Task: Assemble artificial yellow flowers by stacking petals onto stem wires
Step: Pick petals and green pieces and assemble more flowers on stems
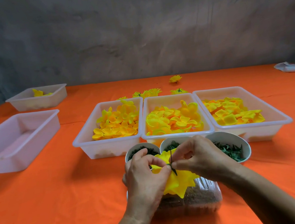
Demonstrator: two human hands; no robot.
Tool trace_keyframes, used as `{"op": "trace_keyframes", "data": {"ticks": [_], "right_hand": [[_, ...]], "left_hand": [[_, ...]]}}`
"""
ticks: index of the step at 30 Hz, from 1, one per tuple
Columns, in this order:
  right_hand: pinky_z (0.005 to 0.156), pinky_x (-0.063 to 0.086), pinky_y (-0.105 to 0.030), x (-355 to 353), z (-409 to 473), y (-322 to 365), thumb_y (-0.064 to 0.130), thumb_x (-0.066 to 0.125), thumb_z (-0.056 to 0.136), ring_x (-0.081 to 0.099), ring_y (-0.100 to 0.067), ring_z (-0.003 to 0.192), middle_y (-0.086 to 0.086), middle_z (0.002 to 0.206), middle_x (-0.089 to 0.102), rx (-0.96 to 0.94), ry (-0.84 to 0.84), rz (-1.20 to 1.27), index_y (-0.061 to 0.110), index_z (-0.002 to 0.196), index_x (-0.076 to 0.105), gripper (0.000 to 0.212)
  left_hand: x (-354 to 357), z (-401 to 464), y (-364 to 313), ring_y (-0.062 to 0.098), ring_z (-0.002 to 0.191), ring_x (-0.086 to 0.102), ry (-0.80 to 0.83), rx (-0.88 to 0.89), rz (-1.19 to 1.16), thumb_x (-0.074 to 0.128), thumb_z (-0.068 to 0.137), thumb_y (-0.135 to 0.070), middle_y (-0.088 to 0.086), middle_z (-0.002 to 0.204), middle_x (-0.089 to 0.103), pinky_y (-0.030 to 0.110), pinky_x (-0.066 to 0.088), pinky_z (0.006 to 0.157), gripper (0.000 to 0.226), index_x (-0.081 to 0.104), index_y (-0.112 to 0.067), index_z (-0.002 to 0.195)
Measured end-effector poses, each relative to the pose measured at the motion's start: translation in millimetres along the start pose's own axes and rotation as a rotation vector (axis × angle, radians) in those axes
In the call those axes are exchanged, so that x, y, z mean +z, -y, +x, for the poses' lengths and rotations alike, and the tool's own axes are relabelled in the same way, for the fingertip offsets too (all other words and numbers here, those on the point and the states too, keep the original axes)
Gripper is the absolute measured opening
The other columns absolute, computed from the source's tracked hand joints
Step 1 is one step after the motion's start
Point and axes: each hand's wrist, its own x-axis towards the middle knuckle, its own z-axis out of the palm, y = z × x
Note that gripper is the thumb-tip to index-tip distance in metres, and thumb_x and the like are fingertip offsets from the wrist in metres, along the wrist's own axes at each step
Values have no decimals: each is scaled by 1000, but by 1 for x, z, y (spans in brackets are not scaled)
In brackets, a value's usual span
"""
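Left hand (pixel 143 177) is pinching soft, light petals (pixel 177 182); right hand (pixel 200 157) is pinching the thin stem wire (pixel 172 162); each grip closed, best kept near the centre hole.

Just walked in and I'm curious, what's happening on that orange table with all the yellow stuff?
A person is assembling an artificial flower. Their left hand holds yellow petals while the right hand pinches a dark green stem wire running through them. Behind sit three trays of petals and bowls of green parts.

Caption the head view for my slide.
Both hands thread yellow petals onto a green stem before three petal trays.
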Motion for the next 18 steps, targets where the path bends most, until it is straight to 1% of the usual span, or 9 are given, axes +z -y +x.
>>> {"op": "trace_keyframes", "data": {"ticks": [2, 5, 7, 9, 13, 16, 18], "right_hand": [[56, 37, -8, 1, -1, -2, 24, 79, 74, 54, 10, 60, 19, 60, 61, -56, -35, -28, 23, 74, 77, 2], [58, 37, -8, 3, -2, -7, 25, 79, 74, 55, 8, 65, 18, 63, 60, -156, -78, -62, 22, 75, 77, 3], [59, 35, -11, 4, -2, -11, 26, 79, 74, 55, 2, 68, 13, 69, 62, -205, -96, -85, 22, 76, 78, 5], [62, 40, -16, 5, -1, -15, 26, 80, 74, 57, -3, 72, 10, 73, 64, -237, -106, -73, 21, 76, 77, 6], [70, 46, -27, 7, 0, -20, 26, 80, 74, 57, -5, 79, 13, 75, 65, -272, -102, -28, 23, 74, 77, 4], [72, 49, -33, 9, -1, -25, 24, 80, 74, 59, -7, 81, 13, 76, 66, -269, -114, 25, 25, 74, 76, 4], [73, 49, -36, 11, -2, -27, 22, 80, 74, 60, -9, 83, 13, 77, 66, -261, -119, 55, 26, 76, 75, 6]], "left_hand": [[0, -2, 0, 13, 127, 44, -8, 46, -63, 77, 71, -12, -7, 126, 55, 44, 45, 95, 26, 67, -36, 67], [-1, -2, 2, 12, 123, 46, -12, 78, -67, 79, 71, -12, -11, 121, 58, 45, 45, 95, 23, 72, -34, 70], [-3, 0, 3, 11, 122, 46, 2, 101, -41, 81, 70, -14, -13, 121, 59, 48, 44, 95, 19, 74, -31, 71], [-4, 1, 4, 9, 122, 45, 28, 108, -26, 82, 69, -15, -17, 120, 58, 48, 43, 96, 17, 75, -30, 72], [-3, 1, 6, 4, 123, 42, 36, 108, -39, 81, 70, -12, -24, 118, 54, 47, 40, 100, 14, 76, -25, 71], [0, 0, 10, 5, 125, 41, 13, 101, -74, 82, 69, -9, -23, 119, 53, 46, 38, 103, 16, 76, -24, 70], [1, -3, 11, 7, 125, 41, -3, 91, -75, 82, 69, -9, -20, 119, 54, 46, 37, 104, 19, 75, -27, 69]]}}
